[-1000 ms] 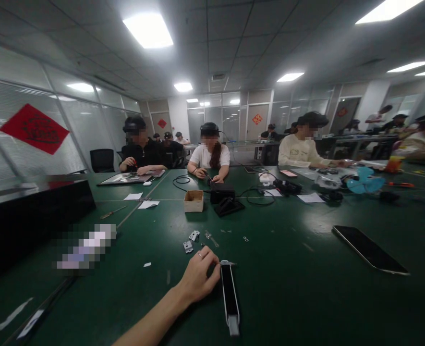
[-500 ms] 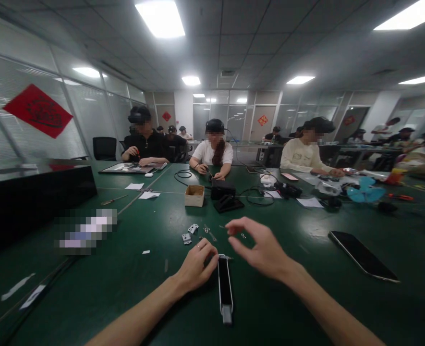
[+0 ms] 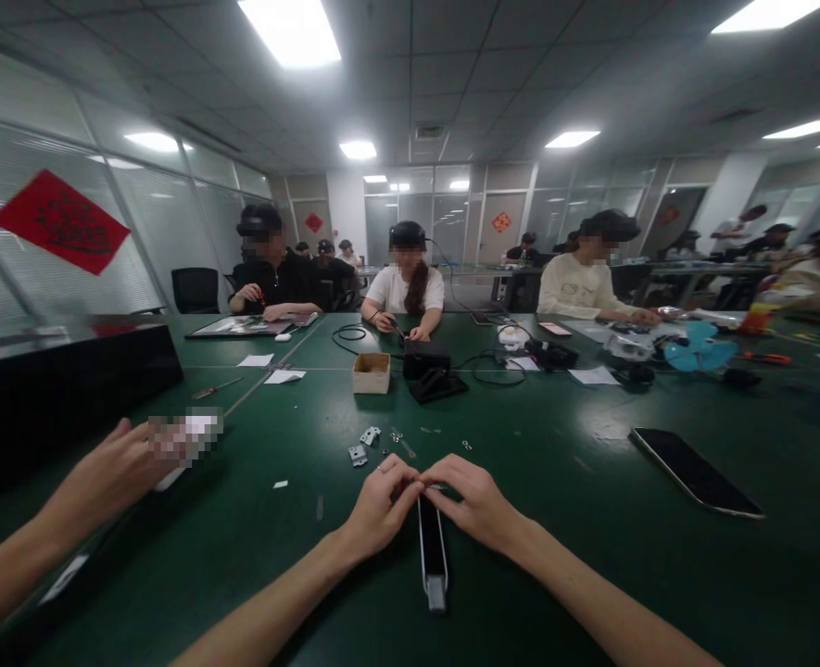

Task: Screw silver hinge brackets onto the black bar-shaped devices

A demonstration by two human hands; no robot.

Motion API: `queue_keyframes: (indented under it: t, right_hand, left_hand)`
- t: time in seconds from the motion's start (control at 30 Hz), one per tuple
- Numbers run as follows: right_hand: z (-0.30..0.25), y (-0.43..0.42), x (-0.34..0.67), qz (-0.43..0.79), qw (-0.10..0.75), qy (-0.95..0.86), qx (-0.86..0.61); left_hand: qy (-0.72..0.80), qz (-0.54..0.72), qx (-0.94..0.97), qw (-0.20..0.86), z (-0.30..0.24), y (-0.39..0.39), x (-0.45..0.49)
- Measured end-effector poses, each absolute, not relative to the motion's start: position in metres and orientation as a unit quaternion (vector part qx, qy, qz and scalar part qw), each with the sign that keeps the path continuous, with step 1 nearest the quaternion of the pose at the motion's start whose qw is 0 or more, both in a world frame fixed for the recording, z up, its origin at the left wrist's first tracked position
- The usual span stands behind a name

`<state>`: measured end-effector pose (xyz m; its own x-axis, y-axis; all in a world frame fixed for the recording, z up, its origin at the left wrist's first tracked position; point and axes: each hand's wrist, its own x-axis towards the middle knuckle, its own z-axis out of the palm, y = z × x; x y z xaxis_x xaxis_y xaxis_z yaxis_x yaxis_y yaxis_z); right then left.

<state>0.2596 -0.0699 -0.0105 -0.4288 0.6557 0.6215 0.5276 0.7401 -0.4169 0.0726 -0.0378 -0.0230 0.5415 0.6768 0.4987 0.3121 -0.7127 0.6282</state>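
Observation:
A long, narrow black piece with a pale rim (image 3: 433, 547) lies on the green table, pointing away from me. A grey block (image 3: 437, 593) sits at its near end. Over its far end, my left hand (image 3: 376, 508) is closed in a pinch. My right hand (image 3: 477, 498) meets it there, thumb and fingers also drawn together. Whatever small part is between the fingertips is hidden. Just beyond the hands lie two metal brackets (image 3: 358, 455), small metal bits (image 3: 397, 436) and tiny rings (image 3: 466, 446).
At left, another person's hand (image 3: 96, 477) reaches to a blurred, pixelated object (image 3: 202, 424). A phone (image 3: 696, 472) lies on the right. Farther off stand a small open box (image 3: 372, 375) and a black device (image 3: 427, 359). A screwdriver (image 3: 218, 388) lies left; co-workers sit opposite.
My right hand has come down and left, its spread fingers closing to meet my left fingertips. Another person's arm has entered from the left and reached the pixelated object.

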Motion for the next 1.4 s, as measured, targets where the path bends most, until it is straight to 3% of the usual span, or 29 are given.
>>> queue_keyframes:
  t: [0.17,0.43,0.97,1.4]
  right_hand:
    - [-0.014,-0.063,0.281,0.070,0.354,-0.849,-0.386]
    - [-0.025,-0.057,0.305,0.170,0.223,-0.831,-0.480]
    - [-0.024,-0.061,0.292,0.261,0.296,-0.775,-0.493]
    - [-0.022,-0.062,0.290,0.288,0.296,-0.756,-0.508]
  left_hand:
    - [0.277,0.317,0.890,0.174,-0.019,-0.031,0.064]
    - [0.334,0.220,0.912,0.094,-0.019,-0.021,0.058]
    - [0.315,0.183,0.928,0.079,-0.026,-0.018,0.062]
    - [0.313,0.187,0.927,0.083,-0.026,-0.019,0.061]
